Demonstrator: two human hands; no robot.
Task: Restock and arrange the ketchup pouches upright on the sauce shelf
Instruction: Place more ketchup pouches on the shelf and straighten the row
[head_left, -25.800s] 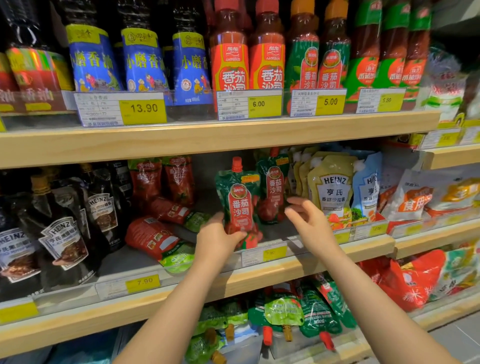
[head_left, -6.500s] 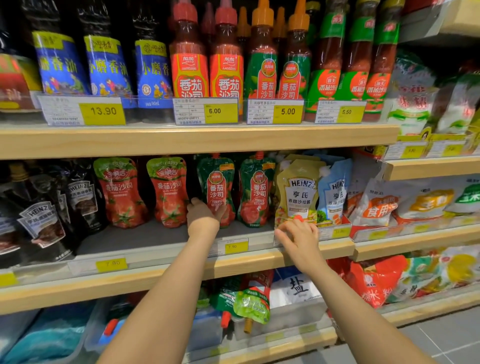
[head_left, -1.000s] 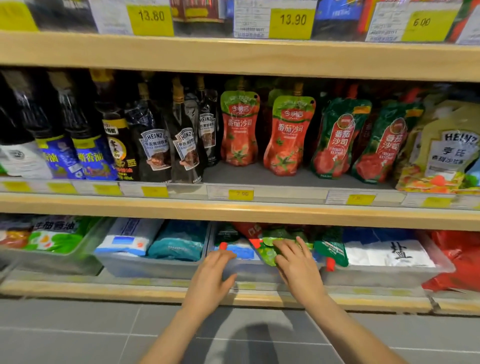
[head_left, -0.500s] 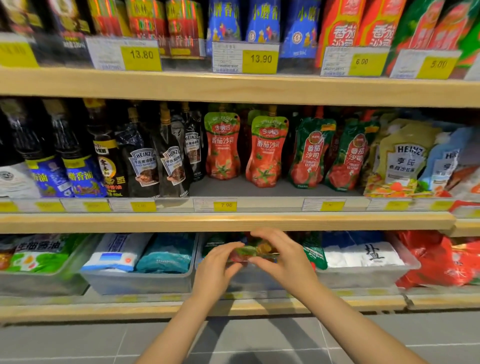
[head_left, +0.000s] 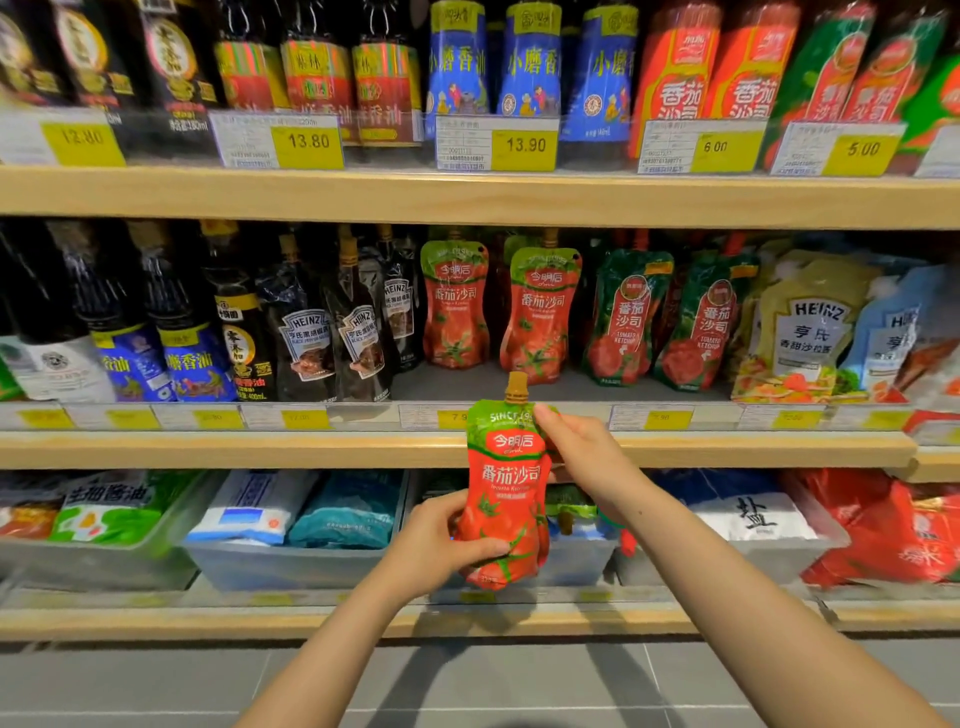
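Sauce shelf (head_left: 467, 449) runs the full width, its wooden front edge right behind my fingers. Above it, the top shelf (head_left: 467, 195) carries sesame oil bottles (head_left: 530, 67) and red squeeze bottles (head_left: 675, 78) with yellow price tags (head_left: 524, 145) clipped on front. Below my fingers, the bottom shelf holds clear bins (head_left: 291, 564) with salt bags (head_left: 748, 517) and a few more pouches lying flat, partly hidden behind what I hold.

On the sauce shelf, up and left of my fingers: dark Heinz bottles (head_left: 358, 332). Straight above my fingers, two red ketchup pouches (head_left: 540, 317) stand upright side by side; right of them two green-topped ketchup pouches (head_left: 623, 322), leaning a little. Further right, Heinz salad dressing pouches (head_left: 810, 332).

Held pouch (head_left: 506, 488) — red body, green top, tan cap pointing up — is upright in the air in front of the sauce shelf edge, not on it, below the standing row. My left hand (head_left: 441, 540) is wrapped around its lower half, thumb across the front, fingers (head_left: 488, 548) closed on it. My right hand (head_left: 582, 452) pinches the top right corner near the spout — fingertips (head_left: 545, 415) closed on the green part.
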